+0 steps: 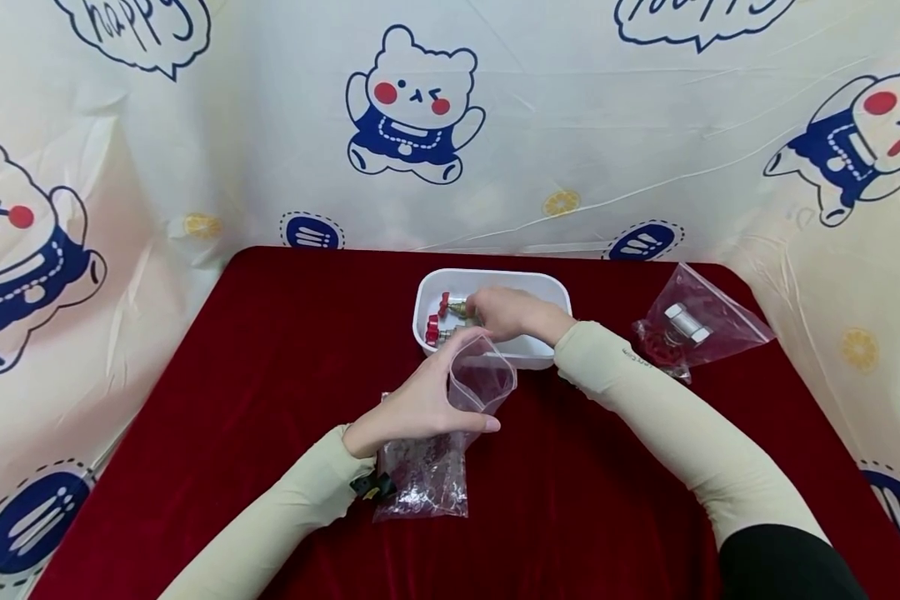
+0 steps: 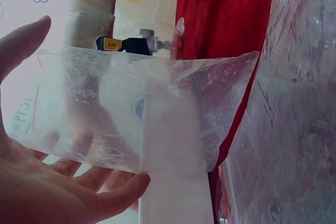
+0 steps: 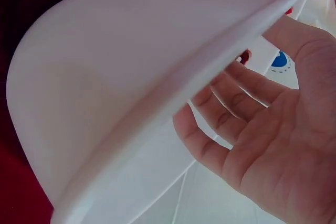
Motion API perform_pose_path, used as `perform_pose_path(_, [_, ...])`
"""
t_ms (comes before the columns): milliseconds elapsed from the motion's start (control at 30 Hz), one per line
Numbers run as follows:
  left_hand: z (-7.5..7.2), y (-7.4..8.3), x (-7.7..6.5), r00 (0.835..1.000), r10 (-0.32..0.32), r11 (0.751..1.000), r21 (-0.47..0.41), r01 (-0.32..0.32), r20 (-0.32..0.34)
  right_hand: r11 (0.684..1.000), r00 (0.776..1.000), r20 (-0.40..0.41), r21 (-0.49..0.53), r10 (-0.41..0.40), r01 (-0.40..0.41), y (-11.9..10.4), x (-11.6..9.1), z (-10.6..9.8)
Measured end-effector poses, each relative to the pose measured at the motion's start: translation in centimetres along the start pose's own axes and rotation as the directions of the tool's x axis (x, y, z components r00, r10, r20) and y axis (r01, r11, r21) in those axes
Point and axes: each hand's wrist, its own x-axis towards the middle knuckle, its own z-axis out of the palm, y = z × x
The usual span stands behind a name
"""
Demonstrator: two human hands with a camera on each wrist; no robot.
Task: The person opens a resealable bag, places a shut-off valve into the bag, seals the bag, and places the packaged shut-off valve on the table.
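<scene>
Clear plastic bag (image 1: 483, 375) in left hand (image 1: 423, 404): thumb spread away from the fingers, hand bent in a C round the bag's mouth, probably because limp film would fold shut without that spread. No contents made out in it. Mouth sits just in front of the box (image 1: 536, 363), likely so the two lots of work stay close; touching or apart, can't tell. Right hand (image 1: 510, 312) reaches over the box's right end, fingers bent down inside beside the valves (image 1: 432, 330); tips hidden, both by the hand in the head view and by the rim in the right wrist view, so can't tell if it pinches one. Valves, red handles, two made out, lie at the box's left end; walls presumably there to stop loose metal rolling off. Below the left hand, flat plastic (image 1: 423, 487) lies on the bench (image 1: 285, 333), apart from the held bag in the left wrist view; one layer or several, unclear. Off right, well apart from the box, side bag (image 1: 727, 325) holds a silver fitting (image 1: 687, 323) and red parts (image 1: 662, 346), seemingly parked there out of both hands' way. Printed backdrop (image 1: 247, 125) behind.
</scene>
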Motion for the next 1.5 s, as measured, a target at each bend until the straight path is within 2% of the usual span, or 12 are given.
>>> perform_pose_path(267, [0.0, 0.0, 0.0, 1.000, 0.001, 1.000, 0.004, -0.001, 0.001, 0.999, 0.999, -0.013, 0.023, 0.045, -0.045, 0.1, -0.4, 0.3])
perform_pose_path(600, [0.0, 0.0, 0.1, 1.000, 0.008, 1.000, -0.013, -0.008, 0.005, 0.998, 1.000, -0.021, 0.055, 0.023, -0.022, 1.0, -0.7, 0.5])
perform_pose_path(867, [0.0, 0.0, 0.1, 1.000, 0.022, 1.000, -0.012, -0.022, 0.008, 0.996, 0.998, 0.000, 0.069, 0.063, -0.062, 1.4, -1.0, 0.6])
perform_pose_path(1000, [0.0, -0.1, 0.2, 1.000, 0.029, 1.000, -0.013, -0.028, 0.009, 0.995, 0.999, 0.000, 0.094, 0.042, -0.042, 2.0, -0.9, 0.7])
perform_pose_path(1267, [0.0, -0.2, 0.2, 1.000, 0.019, 1.000, -0.020, -0.019, 0.016, 0.973, 0.999, 0.035, 0.230, -0.020, 0.011, 3.2, -1.1, 0.6])
perform_pose_path(1500, [0.1, -0.3, 0.4, 1.000, 0.000, 1.000, -0.028, 0.000, 0.019, 0.959, 0.995, -0.005, 0.266, -0.096, 0.094, 3.5, -1.2, 0.7])
